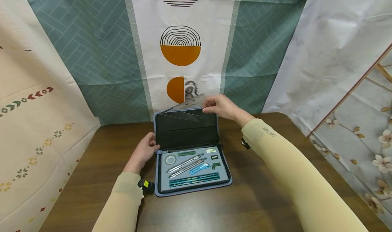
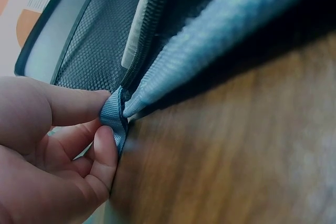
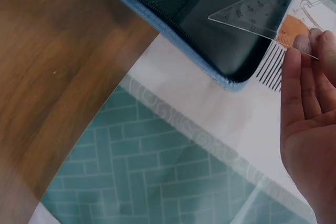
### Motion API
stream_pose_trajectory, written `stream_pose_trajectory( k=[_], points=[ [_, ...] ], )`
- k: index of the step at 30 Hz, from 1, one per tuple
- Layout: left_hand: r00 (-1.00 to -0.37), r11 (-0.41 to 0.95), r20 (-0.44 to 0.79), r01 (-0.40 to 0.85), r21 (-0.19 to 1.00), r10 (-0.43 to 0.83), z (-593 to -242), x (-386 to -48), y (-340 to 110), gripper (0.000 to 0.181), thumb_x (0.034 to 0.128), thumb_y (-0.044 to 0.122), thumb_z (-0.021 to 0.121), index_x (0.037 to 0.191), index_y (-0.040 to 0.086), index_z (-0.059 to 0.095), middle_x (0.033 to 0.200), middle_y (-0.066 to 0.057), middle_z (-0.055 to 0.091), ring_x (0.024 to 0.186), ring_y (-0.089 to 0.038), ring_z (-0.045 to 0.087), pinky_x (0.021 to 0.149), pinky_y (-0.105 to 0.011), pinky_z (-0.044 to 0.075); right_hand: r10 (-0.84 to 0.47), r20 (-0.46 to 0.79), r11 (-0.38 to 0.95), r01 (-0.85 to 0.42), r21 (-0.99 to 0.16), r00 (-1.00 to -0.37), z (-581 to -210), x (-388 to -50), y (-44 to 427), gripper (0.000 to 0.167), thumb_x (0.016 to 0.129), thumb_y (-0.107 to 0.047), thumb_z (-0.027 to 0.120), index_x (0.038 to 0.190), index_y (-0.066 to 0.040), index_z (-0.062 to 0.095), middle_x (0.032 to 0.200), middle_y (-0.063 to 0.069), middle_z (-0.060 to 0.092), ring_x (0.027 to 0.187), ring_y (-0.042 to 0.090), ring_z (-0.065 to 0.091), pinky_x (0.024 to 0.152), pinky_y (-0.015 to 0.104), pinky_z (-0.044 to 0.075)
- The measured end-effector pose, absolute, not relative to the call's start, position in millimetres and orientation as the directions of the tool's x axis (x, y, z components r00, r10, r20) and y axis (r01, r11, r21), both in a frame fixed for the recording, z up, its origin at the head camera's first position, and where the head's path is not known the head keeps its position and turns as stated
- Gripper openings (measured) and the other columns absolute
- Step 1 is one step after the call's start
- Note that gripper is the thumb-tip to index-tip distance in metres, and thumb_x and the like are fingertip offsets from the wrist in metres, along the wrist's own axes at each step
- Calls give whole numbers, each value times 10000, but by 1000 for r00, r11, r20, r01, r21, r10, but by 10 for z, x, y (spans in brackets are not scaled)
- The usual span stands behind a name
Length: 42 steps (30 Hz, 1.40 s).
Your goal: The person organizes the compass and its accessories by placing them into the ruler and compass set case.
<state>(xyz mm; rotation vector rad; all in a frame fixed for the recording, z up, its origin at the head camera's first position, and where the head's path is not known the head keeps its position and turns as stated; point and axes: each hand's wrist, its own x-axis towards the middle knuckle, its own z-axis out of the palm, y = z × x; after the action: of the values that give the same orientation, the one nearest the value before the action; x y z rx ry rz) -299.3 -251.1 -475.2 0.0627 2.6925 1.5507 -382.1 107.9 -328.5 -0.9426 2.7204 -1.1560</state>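
A blue zip case [image 1: 188, 136] stands unzipped on the table, its black lid raised at the back. Above that lid my right hand [image 1: 218, 106] pinches a clear triangular set square [image 3: 252, 11] by its edge, with printed marks visible on it. My left hand [image 1: 146, 148] is at the case's left side by the hinge. In the left wrist view, its thumb and fingers pinch a blue fabric tab [image 2: 112, 113] at the zip's end. Inside the grey tray [image 1: 180, 189] lie two metal compasses [image 1: 185, 165], a blue cutter knife [image 1: 199, 168] and green pencils [image 1: 194, 180].
The tray also holds a round white piece [image 1: 170, 159], a small eraser [image 1: 210, 150] and a dark green sharpener [image 1: 214, 157]. Brown wooden table [image 1: 196, 215] surrounds the case. A patterned curtain [image 1: 110, 55] hangs right behind the lid.
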Motion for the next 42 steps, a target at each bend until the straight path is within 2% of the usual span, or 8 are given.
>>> stream_pose_trajectory(
  k=[8,20,24,33,36,42],
  points=[
    [-998,482,-2,27,876,59,-4768,-2980,-2502,260,1099,-3,632,1310,39,487,1087,-155,456,1122,-369,474,902,-506,367,-539,188,568,-519,-638,-821,-3376,-3897,961,42,1068,-86,744,1083,-52,763,985,74,776,909,246,684,833,384,569],
    [-999,483,5,24,875,39,-4729,-2957,-2527,251,1097,-3,635,1295,45,488,1058,-145,450,1114,-365,478,904,-506,363,-559,161,598,-530,-601,-813,-3467,-3990,895,70,1046,-47,763,992,-69,724,922,52,770,845,203,674,772,372,545],
    [-999,479,-5,14,878,38,-4734,-2957,-2523,286,1100,8,633,1358,47,515,1096,-160,482,1144,-383,484,926,-523,382,-560,165,619,-542,-568,-812,-3495,-3992,891,65,1027,-41,785,994,-64,734,940,49,775,867,212,696,801,392,562],
    [-999,476,-36,-17,879,31,-4726,-2938,-2565,340,1111,23,622,1427,46,496,1173,-189,479,1206,-404,455,976,-558,401,-570,128,672,-550,-496,-812,-3585,-3973,768,80,1034,-72,786,1106,-52,758,1106,95,786,1058,266,743,969,470,589],
    [-999,469,-35,-13,883,37,-4737,-2939,-2560,342,1114,21,615,1434,45,495,1185,-195,483,1218,-409,452,979,-566,403,-571,98,695,-543,-472,-815,-3612,-3964,747,64,1042,-87,781,1096,-60,758,1080,72,788,1013,251,735,940,463,585],
    [-999,477,-8,10,879,36,-4762,-2957,-2527,272,1104,5,625,1341,55,502,1098,-152,474,1153,-379,480,917,-516,389,-576,83,714,-550,-433,-813,-3655,-3949,758,46,1032,-91,792,1057,-69,760,1017,43,792,947,233,726,889,454,586]
  ],
)
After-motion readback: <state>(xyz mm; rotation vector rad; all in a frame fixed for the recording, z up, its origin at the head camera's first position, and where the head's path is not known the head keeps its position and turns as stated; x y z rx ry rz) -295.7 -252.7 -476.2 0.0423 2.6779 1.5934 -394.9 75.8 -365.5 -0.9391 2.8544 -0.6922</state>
